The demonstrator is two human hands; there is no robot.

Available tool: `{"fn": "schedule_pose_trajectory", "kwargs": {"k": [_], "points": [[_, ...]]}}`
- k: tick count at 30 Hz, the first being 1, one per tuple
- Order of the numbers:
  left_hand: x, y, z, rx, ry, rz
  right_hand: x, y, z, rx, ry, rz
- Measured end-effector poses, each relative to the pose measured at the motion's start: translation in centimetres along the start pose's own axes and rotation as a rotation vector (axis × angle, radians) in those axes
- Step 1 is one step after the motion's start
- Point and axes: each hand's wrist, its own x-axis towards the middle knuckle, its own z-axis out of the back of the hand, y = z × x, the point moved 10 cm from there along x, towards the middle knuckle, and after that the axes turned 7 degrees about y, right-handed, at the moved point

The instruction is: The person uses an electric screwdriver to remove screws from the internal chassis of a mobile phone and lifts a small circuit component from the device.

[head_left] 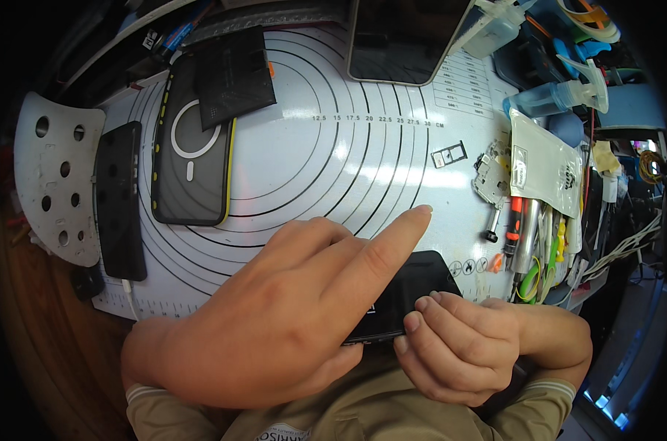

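Note:
A black smartphone (414, 279) is in front of me, tilted, its left part covered by my left hand. My left hand (274, 323) is over that part, back up, with the index finger stretched out past the phone's far edge. Its other fingers are curled and their tips hidden; I see nothing held in it. My right hand (462, 345) is closed at the phone's near right corner, thumb and fingers bunched against the edge. Beyond the phone, a small SIM tray (449, 154) lies on the white measuring mat (296, 176).
A phone case (194, 173) lies far left, partly under a black pouch (234, 81), beside a dark cabled slab (119, 198) and a perforated plate (58, 176). A tablet-like screen (407, 37) stands at the back. Screwdrivers (515, 224), a packet (545, 165) and bottles (554, 95) crowd the right.

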Motion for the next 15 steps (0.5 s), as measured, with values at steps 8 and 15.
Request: {"fn": "schedule_pose_trajectory", "kwargs": {"k": [8,15], "points": [[-0.3,0.0,0.5,-0.004,-0.066,0.063,0.1,-0.9,0.4,0.073,0.004,-0.154],[-0.7,1.1,3.9,0.095,-0.325,0.033,-2.1,-8.7,2.9,0.176,-0.106,-0.745]]}}
